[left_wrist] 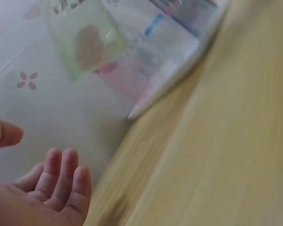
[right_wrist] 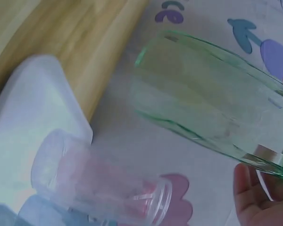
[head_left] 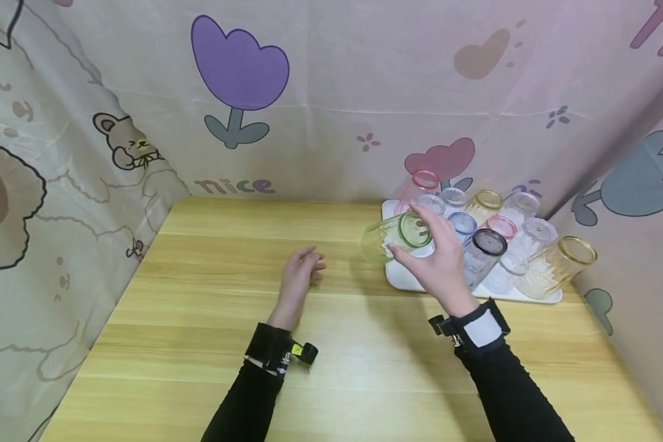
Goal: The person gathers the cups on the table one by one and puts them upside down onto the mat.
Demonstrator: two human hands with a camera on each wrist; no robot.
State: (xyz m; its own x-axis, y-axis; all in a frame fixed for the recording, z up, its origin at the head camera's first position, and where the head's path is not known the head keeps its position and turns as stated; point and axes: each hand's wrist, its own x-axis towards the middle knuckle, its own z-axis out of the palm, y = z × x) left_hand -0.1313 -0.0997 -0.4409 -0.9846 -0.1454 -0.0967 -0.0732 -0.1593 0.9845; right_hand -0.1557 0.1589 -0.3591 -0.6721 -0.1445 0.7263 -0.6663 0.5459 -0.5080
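Observation:
My right hand [head_left: 439, 258] grips a clear green glass [head_left: 393, 236] by its base end and holds it tilted on its side above the left edge of a white tray [head_left: 403, 279]. In the right wrist view the green glass [right_wrist: 212, 101] fills the upper right, with my fingertips [right_wrist: 254, 197] at its base. My left hand [head_left: 301, 276] rests on the wooden table [head_left: 199, 319], fingers loosely curled and holding nothing. In the left wrist view my left hand [left_wrist: 42, 188] shows relaxed, and the green glass [left_wrist: 87, 42] hangs blurred above it.
The tray carries several upturned tinted glasses: a pink one [head_left: 420, 187], a dark-rimmed one [head_left: 483, 255], an amber one [head_left: 558, 264], clear ones. Cartoon-print cloth walls [head_left: 331, 98] enclose the table at the back, left and right. A pink glass [right_wrist: 104, 188] lies below the green one.

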